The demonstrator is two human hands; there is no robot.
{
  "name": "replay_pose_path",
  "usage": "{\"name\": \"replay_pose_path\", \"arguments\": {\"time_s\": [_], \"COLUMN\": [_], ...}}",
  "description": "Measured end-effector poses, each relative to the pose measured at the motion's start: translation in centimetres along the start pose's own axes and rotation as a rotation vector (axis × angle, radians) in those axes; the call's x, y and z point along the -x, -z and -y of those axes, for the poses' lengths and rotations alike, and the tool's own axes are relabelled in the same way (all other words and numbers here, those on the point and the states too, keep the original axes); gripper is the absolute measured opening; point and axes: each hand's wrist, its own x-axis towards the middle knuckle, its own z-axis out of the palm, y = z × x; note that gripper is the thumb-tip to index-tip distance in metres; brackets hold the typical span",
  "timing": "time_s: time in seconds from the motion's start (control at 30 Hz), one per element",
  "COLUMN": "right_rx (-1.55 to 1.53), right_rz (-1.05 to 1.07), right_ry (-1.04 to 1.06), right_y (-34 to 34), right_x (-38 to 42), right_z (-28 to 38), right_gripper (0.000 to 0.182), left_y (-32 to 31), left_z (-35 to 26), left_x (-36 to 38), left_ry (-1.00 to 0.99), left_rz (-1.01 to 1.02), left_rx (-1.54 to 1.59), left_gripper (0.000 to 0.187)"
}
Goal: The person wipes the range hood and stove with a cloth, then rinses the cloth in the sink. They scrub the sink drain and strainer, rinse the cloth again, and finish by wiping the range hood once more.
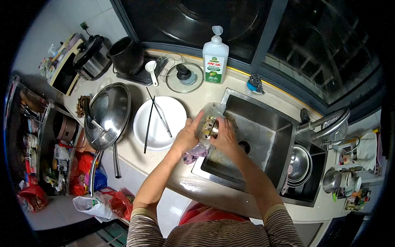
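Note:
At the sink's left edge, my left hand (188, 134) is closed on the side of a clear plastic bag (213, 108) with pale and brown food scraps inside. My right hand (225, 134) reaches into the bag's mouth, its fingers bent around a small shiny metal piece (212, 129) with a dark edge; its exact kind is hard to make out. Below my left hand, a crumpled purple plastic bag (195, 154) lies on the counter rim. The steel sink (263, 142) beside my right hand has wet bits at its left end and a dark drain (245, 145).
Left of my hands lies a white plate (158, 138) with black chopsticks (149, 123) across it. A lidded wok (109, 115) stands farther left, its handle past the counter edge. Behind are a glass lid (184, 84) and a detergent bottle (215, 57). The faucet (321, 123) and steel bowls (299, 164) are right.

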Motion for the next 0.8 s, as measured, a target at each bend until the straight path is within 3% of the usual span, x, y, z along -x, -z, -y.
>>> {"name": "replay_pose_path", "arguments": {"time_s": [0.17, 0.23, 0.37, 0.47, 0.67, 0.77, 0.8], "right_rx": [0.073, 0.024, -0.114, -0.042, -0.136, 0.001, -0.044], "right_rz": [-0.112, -0.149, -0.107, -0.167, -0.211, -0.083, -0.126], "right_ry": [0.202, 0.156, 0.112, 0.218, 0.211, 0.173, 0.166], "right_y": [0.1, -2.4, -2.7, -2.9, -2.5, -3.3, -3.2], "right_x": [-0.6, -0.3, -0.8, 0.0, -0.6, 0.0, 0.0], "right_z": [2.1, 0.5, 0.8, 1.0, 2.3, 1.5, 1.7], "right_gripper": [0.065, 0.063, 0.068, 0.067, 0.069, 0.069, 0.068], "left_y": [-0.1, -0.2, -0.7, -0.5, -0.5, -0.5, -0.6], "left_z": [-0.2, -0.3, -0.3, -0.3, -0.1, -0.3, -0.4], "left_x": [0.1, 0.1, 0.2, 0.5, 0.2, 0.2, 0.5], "left_ry": [-0.045, -0.073, -0.055, -0.066, -0.079, -0.078, -0.081], "left_rz": [-0.198, -0.328, -0.344, -0.361, -0.377, -0.370, -0.376], "left_rx": [0.115, 0.111, 0.154, 0.145, 0.125, 0.121, 0.136], "left_gripper": [0.088, 0.083, 0.084, 0.085, 0.082, 0.081, 0.080]}}
